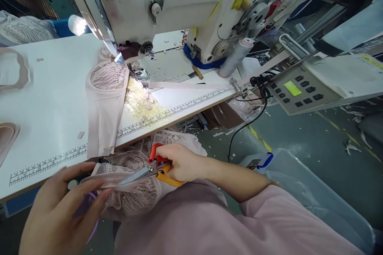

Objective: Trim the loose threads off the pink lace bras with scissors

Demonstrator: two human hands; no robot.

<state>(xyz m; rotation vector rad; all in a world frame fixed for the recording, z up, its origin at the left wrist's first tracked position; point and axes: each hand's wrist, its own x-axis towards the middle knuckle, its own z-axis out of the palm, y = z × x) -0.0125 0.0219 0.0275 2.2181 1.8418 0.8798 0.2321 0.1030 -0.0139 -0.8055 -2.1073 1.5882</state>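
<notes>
Below the table's front edge, my right hand (178, 161) is closed around the handles of scissors (143, 173), one handle red and the other orange. Their blades point left and touch the edge of a pale pink lace bra (140, 195) over my lap. My left hand (62, 207) pinches that edge close to the blade tips. Some purple strip shows beneath its fingers. Another pale bra piece (106, 99) with a lace cup lies on the table, reaching under the sewing machine (176, 4) needle area and hanging to the front edge.
The white table (60, 87) has a printed ruler along its front. A thread cone (236, 57) and a wooden-handled tool (196, 71) lie by the machine. At right are a control box (308, 91), a hanging black cable (248, 127) and a clear plastic bin (323, 195).
</notes>
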